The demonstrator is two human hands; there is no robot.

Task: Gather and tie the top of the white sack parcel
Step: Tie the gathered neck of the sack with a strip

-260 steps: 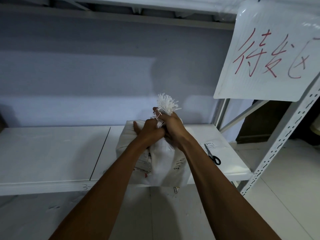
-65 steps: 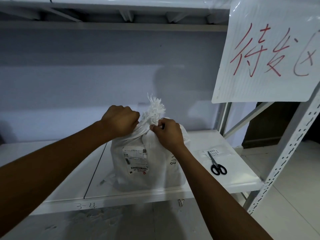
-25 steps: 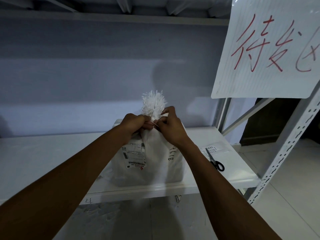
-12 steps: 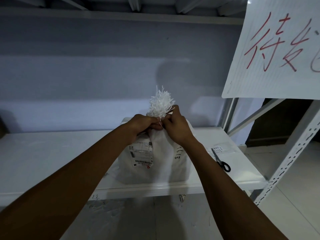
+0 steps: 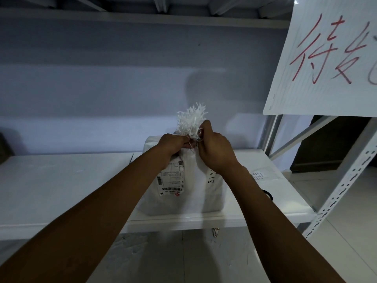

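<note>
A white woven sack parcel (image 5: 195, 193) stands upright on the white shelf (image 5: 61, 180), with a shipping label (image 5: 172, 180) and black handwriting on its front. Its top is bunched into a frayed tuft (image 5: 190, 120) that sticks up. My left hand (image 5: 173, 144) and my right hand (image 5: 214, 148) meet at the neck just below the tuft. Each pinches a thin white tie (image 5: 193, 140) wrapped around the neck. The tie's knot is hidden between my fingers.
Black scissors (image 5: 268, 195) lie on the shelf to the right of the sack, mostly behind my right forearm, near a small paper slip (image 5: 258, 174). A white sign with red writing (image 5: 326, 58) hangs at the upper right. A perforated rack upright (image 5: 346, 180) slants at the right edge.
Over the last second both hands stay pinched at the sack's neck, working the tie. The view has shifted slightly, so the sack sits a little further right.
</note>
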